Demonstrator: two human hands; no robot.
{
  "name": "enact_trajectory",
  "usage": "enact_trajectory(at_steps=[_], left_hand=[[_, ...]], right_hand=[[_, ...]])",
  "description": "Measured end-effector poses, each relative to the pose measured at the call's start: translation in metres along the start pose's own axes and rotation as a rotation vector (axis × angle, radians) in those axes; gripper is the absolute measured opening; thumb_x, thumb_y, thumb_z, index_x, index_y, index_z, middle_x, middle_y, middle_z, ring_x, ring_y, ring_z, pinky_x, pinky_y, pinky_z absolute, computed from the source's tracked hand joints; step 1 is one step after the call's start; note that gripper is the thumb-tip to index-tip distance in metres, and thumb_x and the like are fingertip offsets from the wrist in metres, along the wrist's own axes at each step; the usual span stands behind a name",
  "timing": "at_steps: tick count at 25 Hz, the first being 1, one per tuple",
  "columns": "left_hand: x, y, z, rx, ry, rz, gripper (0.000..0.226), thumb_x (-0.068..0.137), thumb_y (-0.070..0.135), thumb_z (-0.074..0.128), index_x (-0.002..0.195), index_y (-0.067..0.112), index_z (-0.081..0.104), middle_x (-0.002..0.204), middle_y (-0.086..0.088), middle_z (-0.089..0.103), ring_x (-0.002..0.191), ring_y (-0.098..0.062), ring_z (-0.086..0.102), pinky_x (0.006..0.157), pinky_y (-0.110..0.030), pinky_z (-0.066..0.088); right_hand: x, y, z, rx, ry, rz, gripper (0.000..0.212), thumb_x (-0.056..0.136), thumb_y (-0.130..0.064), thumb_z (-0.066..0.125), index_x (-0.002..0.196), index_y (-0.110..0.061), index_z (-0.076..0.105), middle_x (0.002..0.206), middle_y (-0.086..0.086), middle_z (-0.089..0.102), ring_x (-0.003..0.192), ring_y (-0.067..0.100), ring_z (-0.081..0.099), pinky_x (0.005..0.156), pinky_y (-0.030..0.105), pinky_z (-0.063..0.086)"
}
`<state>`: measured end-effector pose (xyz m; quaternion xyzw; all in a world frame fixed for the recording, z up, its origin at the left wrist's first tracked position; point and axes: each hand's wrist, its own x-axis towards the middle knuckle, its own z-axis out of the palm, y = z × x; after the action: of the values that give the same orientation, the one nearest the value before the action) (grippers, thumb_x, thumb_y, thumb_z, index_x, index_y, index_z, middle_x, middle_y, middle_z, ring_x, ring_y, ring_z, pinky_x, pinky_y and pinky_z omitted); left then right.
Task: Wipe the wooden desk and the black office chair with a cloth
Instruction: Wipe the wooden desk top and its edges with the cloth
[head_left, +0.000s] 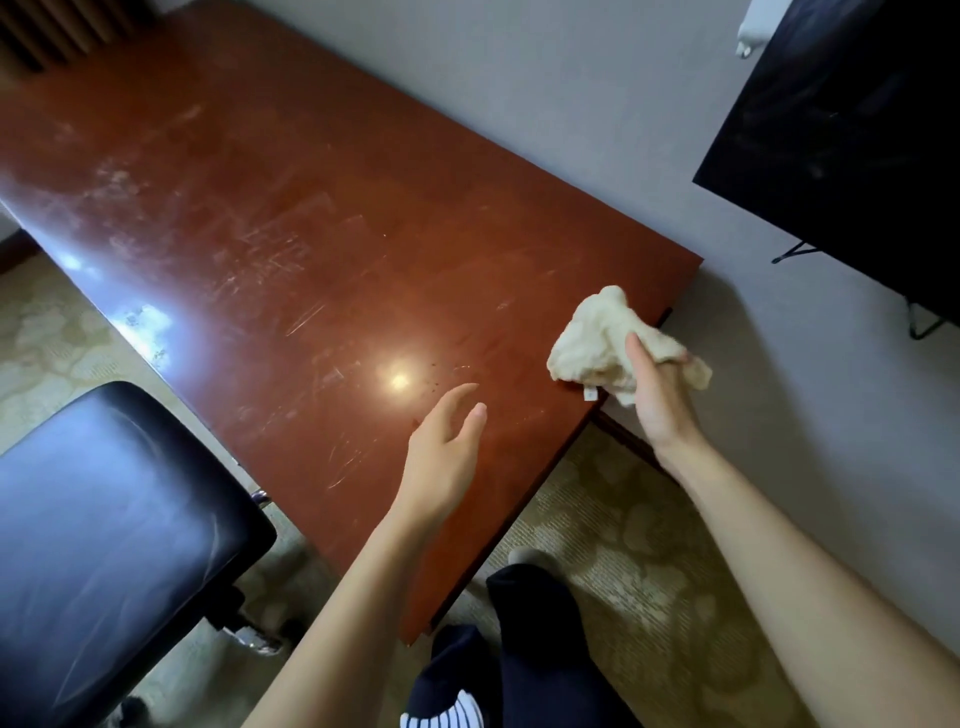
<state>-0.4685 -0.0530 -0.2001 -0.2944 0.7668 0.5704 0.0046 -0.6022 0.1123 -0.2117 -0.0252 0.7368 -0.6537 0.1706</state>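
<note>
Nearest the camera, dark trousers (524, 649) stood on patterned carpet (623, 545) just off the desk's near corner, and the black office chair (104, 519) sat close against the desk's left edge. Over the wooden desk (291, 234) the left hand (447, 447) hovered spread and empty, while the right hand (657, 395) gripped a bunched cream cloth (602, 338) above the right edge near the far right corner, its small tag unreadable. Scuffed desk surface ran bare to the far end, with a dark screen (852, 145) beside the wall beyond.
</note>
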Motion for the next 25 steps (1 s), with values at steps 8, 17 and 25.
enact_trajectory(at_steps=[8,17,25], left_hand=[[0.035,-0.029,0.002,0.002,0.249,-0.123,0.044,0.098,0.025,0.050,0.141,0.023,0.043,0.153,0.000,0.031,0.141,-0.014,0.028,0.116,-0.042,0.024],[0.048,-0.037,0.023,0.185,0.306,-0.201,0.041,0.098,0.027,0.050,0.138,0.022,0.047,0.155,-0.001,0.029,0.146,-0.020,0.014,0.118,-0.042,0.015],[0.046,-0.023,0.027,0.172,0.415,-0.143,0.034,0.096,0.020,0.052,0.130,0.022,0.055,0.151,-0.001,0.036,0.146,-0.018,0.014,0.118,-0.038,0.014]], right_hand=[[0.109,0.015,-0.027,-0.951,-0.119,0.014,0.058,0.100,-0.047,0.031,0.142,-0.007,0.041,0.140,0.011,0.047,0.128,0.029,0.042,0.104,0.035,0.034],[0.101,0.052,-0.022,-0.926,-0.198,-0.469,0.054,0.077,-0.048,0.061,0.111,-0.005,0.067,0.118,0.012,0.065,0.127,0.022,0.037,0.115,0.058,0.012],[0.119,0.034,-0.005,-0.986,-0.136,-0.929,0.020,0.075,0.000,0.063,0.095,-0.005,0.063,0.106,0.016,0.061,0.113,0.034,0.051,0.104,0.062,0.033]])
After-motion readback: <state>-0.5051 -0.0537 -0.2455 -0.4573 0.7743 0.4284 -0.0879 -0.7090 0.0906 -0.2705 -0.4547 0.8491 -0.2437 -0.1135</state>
